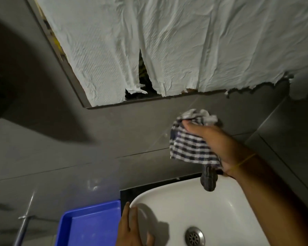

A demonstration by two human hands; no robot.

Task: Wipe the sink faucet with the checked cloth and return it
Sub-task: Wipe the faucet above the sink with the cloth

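My right hand point(215, 148) grips the dark-blue-and-white checked cloth point(188, 146) bunched against the grey tiled wall above the white sink point(229, 206). The faucet is almost wholly hidden under the cloth and my hand; a tail of the cloth point(209, 178) hangs down over the basin's back edge. My left hand point(130, 228) rests flat on the sink's left rim, fingers apart, holding nothing. The metal drain point(194, 237) shows at the basin's bottom.
A blue plastic tray point(89, 226) lies left of the sink. A metal rod point(23, 226) stands at the lower left. Above, a mirror frame point(60, 55) is covered with crumpled white paper point(167, 41). Grey tiles run along the wall on the right.
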